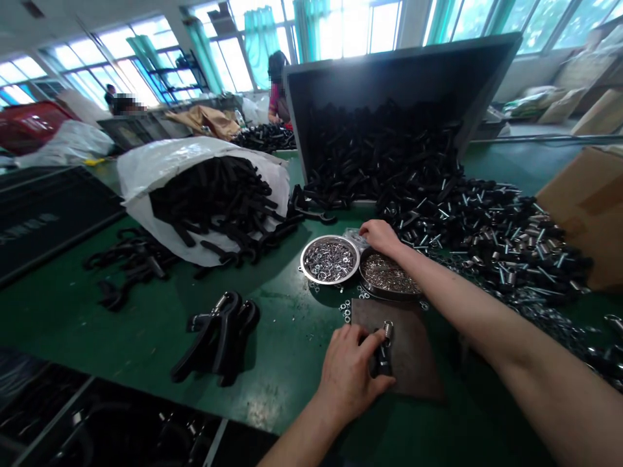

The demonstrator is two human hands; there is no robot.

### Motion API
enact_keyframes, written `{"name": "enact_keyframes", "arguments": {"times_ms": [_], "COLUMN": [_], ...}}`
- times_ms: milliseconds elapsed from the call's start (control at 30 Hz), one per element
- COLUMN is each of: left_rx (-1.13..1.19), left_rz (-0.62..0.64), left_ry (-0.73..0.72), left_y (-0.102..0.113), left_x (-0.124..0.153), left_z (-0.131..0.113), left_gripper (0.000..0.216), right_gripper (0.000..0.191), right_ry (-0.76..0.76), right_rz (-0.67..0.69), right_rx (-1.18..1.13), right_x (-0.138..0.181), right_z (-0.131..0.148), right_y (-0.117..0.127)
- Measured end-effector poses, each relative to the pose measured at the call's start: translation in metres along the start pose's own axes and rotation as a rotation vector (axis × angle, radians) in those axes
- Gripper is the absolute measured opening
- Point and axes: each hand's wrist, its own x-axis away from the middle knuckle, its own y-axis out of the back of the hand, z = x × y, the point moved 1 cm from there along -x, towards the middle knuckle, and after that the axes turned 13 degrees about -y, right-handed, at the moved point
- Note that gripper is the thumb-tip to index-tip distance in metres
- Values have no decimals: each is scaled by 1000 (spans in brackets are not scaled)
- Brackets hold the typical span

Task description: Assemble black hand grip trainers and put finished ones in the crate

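Observation:
My left hand (351,366) is closed round a small black plastic part (383,359) with a shiny coil spring (388,331) at its upper end. It rests on a brown flat plate (413,363). Farther off, my right hand (382,237) reaches over a dark round dish (389,275) of small brownish metal pieces. Its curled fingertips touch small grey items (357,239) behind the dishes; what they pinch is hidden. Beside it stands a steel bowl (302,264) holding washers and small metal pieces. Loose washers (345,311) lie near the plate's corner.
Black handles with springs (221,337) sit on the green table at left. Behind are a white sack (146,168) of black handles and a tilted grey bin (296,117) spilling black parts. A cardboard box (588,207) stands right; a person (277,97) is beyond.

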Motion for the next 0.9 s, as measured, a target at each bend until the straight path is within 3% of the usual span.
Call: {"name": "enact_keyframes", "arguments": {"times_ms": [100, 267, 533, 633, 733, 833, 900], "left_rx": [2, 7, 150, 448, 979, 1545, 1796], "left_rz": [12, 31, -46, -209, -363, -465, -485], "left_ry": [3, 11, 91, 248, 503, 719, 804], "left_y": [-1, 0, 4, 11, 16, 17, 18], "left_x": [-1, -2, -5, -6, -3, 0, 1], "left_z": [0, 1, 0, 2, 4, 4, 1], "left_gripper": [76, 75, 70, 62, 55, 46, 42], "right_gripper": [25, 31, 20, 24, 23, 17, 16], "right_ry": [-47, -84, -118, -77, -19, 46, 42], "right_rz": [76, 112, -99, -149, -120, 35, 160], "right_rx": [42, 45, -195, -345, -488, -761, -952], "right_x": [-25, -34, -20, 3, 47, 108, 147], "right_z": [9, 13, 9, 4, -6, -16, -19], "right_y": [-18, -34, -16, 0, 13, 15, 8]}}
